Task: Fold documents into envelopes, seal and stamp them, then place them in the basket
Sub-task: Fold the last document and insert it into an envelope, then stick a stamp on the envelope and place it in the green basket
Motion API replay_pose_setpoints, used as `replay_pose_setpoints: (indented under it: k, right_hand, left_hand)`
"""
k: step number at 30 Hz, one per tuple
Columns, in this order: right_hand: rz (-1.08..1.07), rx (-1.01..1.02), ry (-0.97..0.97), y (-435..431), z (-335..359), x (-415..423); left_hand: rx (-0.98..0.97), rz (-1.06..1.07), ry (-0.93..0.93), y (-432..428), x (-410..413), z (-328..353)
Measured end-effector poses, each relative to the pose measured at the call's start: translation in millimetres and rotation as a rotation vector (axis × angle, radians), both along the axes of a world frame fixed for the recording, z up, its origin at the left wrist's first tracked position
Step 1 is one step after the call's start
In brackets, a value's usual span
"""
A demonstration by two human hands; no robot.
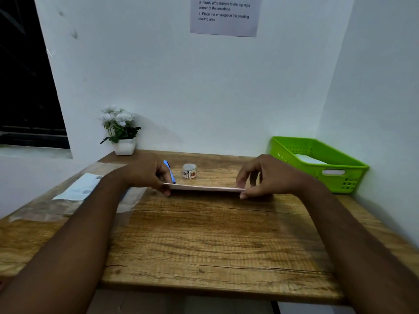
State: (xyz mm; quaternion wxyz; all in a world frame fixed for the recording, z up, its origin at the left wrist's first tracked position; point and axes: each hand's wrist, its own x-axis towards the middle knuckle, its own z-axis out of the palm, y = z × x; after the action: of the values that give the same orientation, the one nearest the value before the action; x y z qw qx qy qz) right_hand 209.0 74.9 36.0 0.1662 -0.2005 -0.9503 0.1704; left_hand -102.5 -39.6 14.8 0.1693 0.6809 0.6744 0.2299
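I see both hands pinching one flat, pale envelope (pixel 205 188) by its ends, held level just above the middle of the tabletop (pixel 204 241): the left hand (pixel 147 175) grasps the left end, the right hand (pixel 263 175) the right end. Behind it, toward the far edge, sit a roll of stamps (pixel 189 170) and a blue pen (pixel 170 172). The green basket (pixel 340 175) occupies the far right corner, white paper inside. Papers (pixel 77 189) lie along the left edge, and a potted plant (pixel 121 132) stands at the far left corner.

Hands: 2, left hand (pixel 145 175) at 9 o'clock, right hand (pixel 269 175) at 3 o'clock
Envelope (pixel 204 188): 1
Stamp roll (pixel 189 170): 1
Pen (pixel 170 172): 1
Basket (pixel 340 175): 1
Potted plant (pixel 121 132): 1
Wall notice (pixel 224 17): 1
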Motion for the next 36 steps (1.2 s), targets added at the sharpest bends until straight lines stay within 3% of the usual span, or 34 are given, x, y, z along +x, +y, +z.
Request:
replay_pose_setpoints:
  k: [12, 18, 24, 28, 32, 34, 36]
  right_hand:
    - [-0.03, -0.124, -0.31, 9, -19, -6]
    - [-0.017, -0.128, -0.291, 18, -27, -9]
    - [0.092, -0.129, -0.261, 22, -33, -14]
    - [0.051, -0.141, -0.262, 22, -33, -16]
    - [-0.064, -0.109, -0.234, 29, -31, -8]
    - [-0.132, -0.086, -0.214, 33, -32, -2]
    - [-0.183, -0.065, -0.198, 35, -33, 2]
  left_hand:
    - [-0.043, -0.011, 0.14, 7, -2, -6]
    - [-0.048, 0.028, 0.054, 9, 4, -6]
    - [0.055, -0.095, 0.088, 17, 40, -12]
    - [0.05, -0.201, 0.114, 27, 71, -21]
    - [0.286, -0.027, 0.106, 45, 66, -28]
    - [0.422, 0.131, 0.179, 58, 57, -29]
    - [0.406, 0.273, 0.305, 70, 50, -28]
